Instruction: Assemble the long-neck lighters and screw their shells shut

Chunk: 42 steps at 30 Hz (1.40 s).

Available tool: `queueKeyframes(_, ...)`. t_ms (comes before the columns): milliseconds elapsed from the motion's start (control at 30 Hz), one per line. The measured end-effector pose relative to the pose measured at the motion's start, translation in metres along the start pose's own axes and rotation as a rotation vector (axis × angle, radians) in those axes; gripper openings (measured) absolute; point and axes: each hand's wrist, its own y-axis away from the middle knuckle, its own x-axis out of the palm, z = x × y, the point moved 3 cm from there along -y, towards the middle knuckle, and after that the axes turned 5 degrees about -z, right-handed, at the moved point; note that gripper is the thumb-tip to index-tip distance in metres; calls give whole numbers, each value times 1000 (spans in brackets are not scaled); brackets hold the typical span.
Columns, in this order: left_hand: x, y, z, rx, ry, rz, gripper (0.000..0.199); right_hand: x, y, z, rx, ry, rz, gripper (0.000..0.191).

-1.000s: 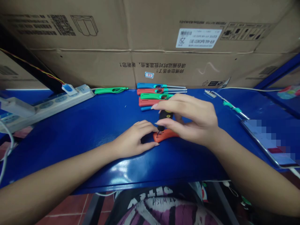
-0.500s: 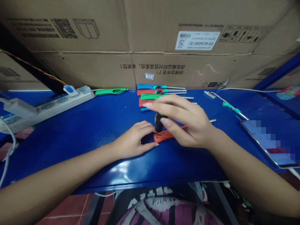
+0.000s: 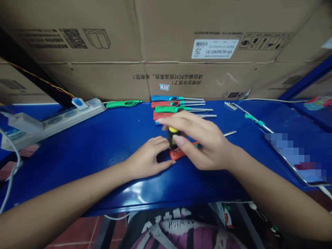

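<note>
An orange-red long-nosed gas lighter (image 3: pixel 178 153) lies on the blue table, its metal tube showing beyond my right hand. My left hand (image 3: pixel 149 157) rests on the table with thumb and fingers closed around the lighter's butt end. Between the fingertips of my right hand (image 3: pixel 202 138) is a short screwdriver (image 3: pixel 172 137) with a black and yellow handle. It stands upright over the lighter's handle; its tip is hidden. Behind the hands lie several more lighters in a row, among them a blue one (image 3: pixel 164 98) and a green one (image 3: pixel 168 109).
A white power strip (image 3: pixel 62 119) with plugs runs along the left. A green lighter casing (image 3: pixel 123 103) lies by it. To the right are metal tubes with teal parts (image 3: pixel 255 120) and a phone (image 3: pixel 293 162). A cardboard sheet (image 3: pixel 103 79) stands behind the blue table (image 3: pixel 116 135).
My right hand and the screwdriver have shifted slightly, and the yellow end of the handle now shows more plainly. My left hand stays on the lighter. The whole view has tilted a little.
</note>
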Motion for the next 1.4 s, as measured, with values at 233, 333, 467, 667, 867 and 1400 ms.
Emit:
queueKeyframes(233,2,1,-5,-26,-17,-13,18,2,0,-5,96,-108,-51,30)
queueKeyframes(333,3,2,-9,-17,-3,-34,17,7,0,1,19,-51,-59,27)
queueKeyframes(467,3,2,-12,-4,22,-58,14,15,2,7,-37,90,-92,29)
queueKeyframes(667,6,2,-9,-40,1,-34,22,16,8,3,-8,248,-302,32)
queueKeyframes(867,5,3,-9,-28,-17,-21,29,17,5,-12,310,-213,-92,33)
queueKeyframes(1400,2,1,-18,-97,11,47,31,-5,-2,-7,46,22,-207,16)
